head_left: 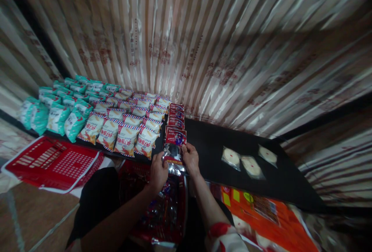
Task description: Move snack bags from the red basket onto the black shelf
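Observation:
Between my two hands is a red and dark snack packet [174, 149] with a silvery lower edge, at the front of the black shelf. My left hand [159, 172] grips its lower left side, fingers closed. On its right edge, my right hand [191, 160] has its fingers closed too. Directly behind it, several red packets [176, 122] stand in a row running toward the wall. Left of that row are several white snack bags [126, 139] with striped borders. Below my hands, a red basket [186, 205] holds several dark shiny packets [162, 209].
Teal bags [58, 117] fill the shelf's left end. Clear-wrapped round white pieces [231, 156] lie on the black shelf [207, 139] to the right. An empty-looking red basket [55, 163] sits at lower left, an orange bag [261, 217] at lower right. Corrugated sheeting [180, 43] rises behind.

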`<move>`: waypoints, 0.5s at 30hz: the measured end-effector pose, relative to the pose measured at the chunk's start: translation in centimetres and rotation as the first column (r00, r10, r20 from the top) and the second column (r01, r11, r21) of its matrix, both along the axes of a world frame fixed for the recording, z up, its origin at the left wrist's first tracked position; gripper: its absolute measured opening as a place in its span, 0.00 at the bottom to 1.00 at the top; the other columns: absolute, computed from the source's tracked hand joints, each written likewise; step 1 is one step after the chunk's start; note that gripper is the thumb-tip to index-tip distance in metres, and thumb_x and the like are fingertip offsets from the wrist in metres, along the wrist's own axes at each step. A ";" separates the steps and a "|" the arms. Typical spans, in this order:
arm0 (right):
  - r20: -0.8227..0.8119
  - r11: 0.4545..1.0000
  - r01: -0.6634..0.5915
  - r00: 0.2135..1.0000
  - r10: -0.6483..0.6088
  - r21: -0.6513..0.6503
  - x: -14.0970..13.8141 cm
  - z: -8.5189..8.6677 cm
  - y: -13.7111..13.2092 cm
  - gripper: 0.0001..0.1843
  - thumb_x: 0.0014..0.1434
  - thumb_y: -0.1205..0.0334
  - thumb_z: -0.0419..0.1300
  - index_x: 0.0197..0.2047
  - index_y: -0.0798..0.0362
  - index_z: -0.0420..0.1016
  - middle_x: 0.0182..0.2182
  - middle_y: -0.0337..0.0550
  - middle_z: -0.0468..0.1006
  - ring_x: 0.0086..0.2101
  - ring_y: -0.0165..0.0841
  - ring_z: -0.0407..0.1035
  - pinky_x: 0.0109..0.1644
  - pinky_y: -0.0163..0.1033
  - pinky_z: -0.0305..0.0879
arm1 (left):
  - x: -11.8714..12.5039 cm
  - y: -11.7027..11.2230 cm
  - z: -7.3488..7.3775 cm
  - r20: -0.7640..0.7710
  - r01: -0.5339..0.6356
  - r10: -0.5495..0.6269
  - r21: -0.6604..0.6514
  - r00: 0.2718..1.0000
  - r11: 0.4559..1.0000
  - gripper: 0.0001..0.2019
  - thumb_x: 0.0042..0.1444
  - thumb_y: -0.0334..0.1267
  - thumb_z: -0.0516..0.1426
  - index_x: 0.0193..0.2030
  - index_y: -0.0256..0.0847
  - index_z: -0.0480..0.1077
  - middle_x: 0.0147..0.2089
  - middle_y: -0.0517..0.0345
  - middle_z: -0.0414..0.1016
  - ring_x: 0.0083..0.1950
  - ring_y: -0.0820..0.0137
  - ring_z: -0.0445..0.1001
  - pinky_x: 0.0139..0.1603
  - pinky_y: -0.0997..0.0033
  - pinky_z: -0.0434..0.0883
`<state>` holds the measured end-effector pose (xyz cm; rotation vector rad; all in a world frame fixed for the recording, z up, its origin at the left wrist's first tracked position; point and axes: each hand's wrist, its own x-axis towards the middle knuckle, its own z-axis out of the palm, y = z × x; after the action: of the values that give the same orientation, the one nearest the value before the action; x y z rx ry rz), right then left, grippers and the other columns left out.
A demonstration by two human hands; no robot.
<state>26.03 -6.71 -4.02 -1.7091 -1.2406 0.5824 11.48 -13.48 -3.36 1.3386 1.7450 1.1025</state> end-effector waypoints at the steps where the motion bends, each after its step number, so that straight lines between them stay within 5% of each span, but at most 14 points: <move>1: 0.021 1.000 -0.015 1.000 0.016 -0.021 -0.1 0.1 0.1 0.20 0.50 0.47 0.54 0.33 0.53 0.78 0.38 0.47 0.77 0.40 0.39 0.69 0.45 0.41 0.62 | 0.0 -0.1 0.0 -0.002 0.007 -0.007 -0.001 1.000 1.000 0.20 0.51 0.27 0.51 0.52 0.36 0.67 0.48 0.49 0.70 0.44 0.69 0.73 0.50 0.68 0.69; 8: 0.142 0.995 0.029 0.990 -0.016 -0.091 -1.1 0.3 -0.6 0.22 0.53 0.46 0.49 0.34 0.53 0.77 0.32 0.45 0.76 0.34 0.36 0.67 0.40 0.38 0.60 | 0.0 -0.3 0.5 -0.050 0.015 -0.017 -0.039 0.999 0.999 0.21 0.52 0.26 0.49 0.54 0.38 0.65 0.49 0.50 0.69 0.50 0.68 0.71 0.54 0.68 0.66; 15: 0.184 0.995 0.086 0.980 -0.074 -0.059 -1.9 0.0 -1.2 0.23 0.54 0.46 0.48 0.38 0.54 0.75 0.36 0.51 0.75 0.38 0.40 0.67 0.43 0.41 0.60 | 0.1 -0.9 1.0 -0.166 0.038 -0.041 -0.023 0.985 0.999 0.22 0.52 0.29 0.50 0.55 0.38 0.64 0.52 0.48 0.68 0.55 0.63 0.66 0.58 0.64 0.63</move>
<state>24.17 -7.93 -3.98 -1.8933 -1.2844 0.4307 11.56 -14.40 -2.36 1.4840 1.8347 0.9727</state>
